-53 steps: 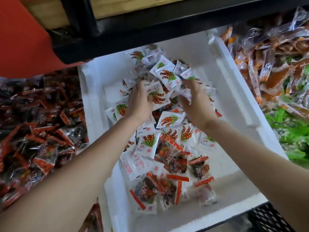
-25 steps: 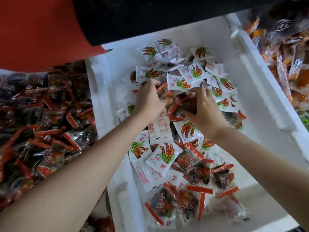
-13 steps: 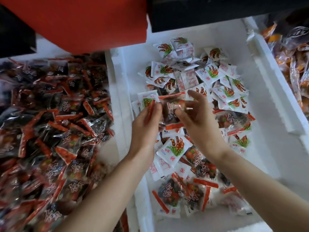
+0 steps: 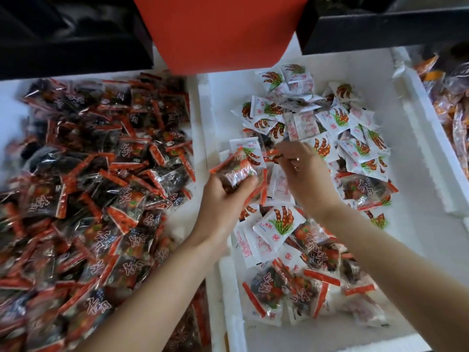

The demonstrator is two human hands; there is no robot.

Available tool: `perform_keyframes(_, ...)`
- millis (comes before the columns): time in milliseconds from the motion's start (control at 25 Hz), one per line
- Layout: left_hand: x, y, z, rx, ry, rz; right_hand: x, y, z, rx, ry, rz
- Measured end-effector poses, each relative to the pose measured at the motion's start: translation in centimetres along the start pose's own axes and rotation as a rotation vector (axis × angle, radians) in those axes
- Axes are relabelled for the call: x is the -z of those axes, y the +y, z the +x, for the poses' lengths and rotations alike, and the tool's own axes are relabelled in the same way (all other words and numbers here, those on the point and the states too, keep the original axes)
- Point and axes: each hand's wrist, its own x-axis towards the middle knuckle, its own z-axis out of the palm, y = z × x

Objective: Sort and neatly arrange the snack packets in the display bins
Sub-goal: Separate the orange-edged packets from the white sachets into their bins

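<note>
A white foam bin (image 4: 418, 158) holds a mixed heap: white packets printed with brown pods (image 4: 332, 123) toward the back, dark clear packets with red ends (image 4: 286, 288) toward the front. My left hand (image 4: 225, 196) grips a dark red-ended packet (image 4: 237, 171) just above the bin's left wall. My right hand (image 4: 302, 174) hovers over the heap's middle and pinches the red end of another dark packet (image 4: 272, 156). The left bin (image 4: 190, 107) is piled with the same dark red-ended packets (image 4: 101, 174).
A red panel (image 4: 218, 29) and black shelf edges (image 4: 380, 24) overhang the bins' back. A third bin at the far right holds orange-brown packets (image 4: 451, 102). Bare white floor shows along the middle bin's right side and front.
The view has swung left, bringing the left bin into sight. My left hand has drawn its dark packet leftward to the bin wall; my right hand has picked at another in the heap.
</note>
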Motion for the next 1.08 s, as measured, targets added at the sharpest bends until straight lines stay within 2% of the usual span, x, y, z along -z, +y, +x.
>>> perform_keyframes(160, 2.5, 1.0, 0.2, -0.036, -0.020, 0.054, -2.9, 1.6, 6.2, -0.217, -0.150, -0.182)
perform_keyframes(240, 3.7, 1.0, 0.1, -0.051, -0.015, 0.058, -4.2, 1.1, 7.9, -0.323, -0.163, -0.191)
perform_keyframes(400, 5.4, 1.5, -0.3, -0.018, 0.032, 0.008, -4.0, 0.2, 9.0, -0.423, -0.161, -0.144)
perform_keyframes(480, 6.2, 1.7, -0.7, -0.021, 0.070, 0.005, -3.2, -0.1, 8.6, -0.403, -0.112, -0.106)
perform_keyframes(560, 7.1, 1.9, -1.4, -0.016, 0.077, 0.014, -1.7, -1.0, 7.0, -0.321, -0.048, -0.177)
perform_keyframes(640, 8.4, 1.5, -2.5, 0.034, 0.061, -0.011, 0.1, -2.7, 4.4, -0.223, 0.081, -0.184)
perform_keyframes(720, 9.6, 0.8, -3.7, 0.126, 0.055, -0.057, 1.2, -5.6, 0.8, -0.131, 0.114, 0.053)
perform_keyframes(760, 10.3, 0.0, -4.2, 0.180, 0.065, -0.098, 0.9, -7.4, -1.2, -0.085, 0.054, 0.181)
perform_keyframes(840, 10.7, -0.3, -5.8, 0.272, 0.125, -0.208, -1.1, -10.4, -4.8, -0.048, -0.124, 0.283)
perform_keyframes(960, 11.4, 0.3, -7.9, 0.307, 0.194, -0.397, -5.4, -13.1, -8.5, -0.071, -0.321, 0.245)
perform_keyframes(1080, 14.8, 0.1, -9.3, 0.243, 0.161, -0.357, -8.6, -15.1, -10.7, 0.026, -0.429, 0.137)
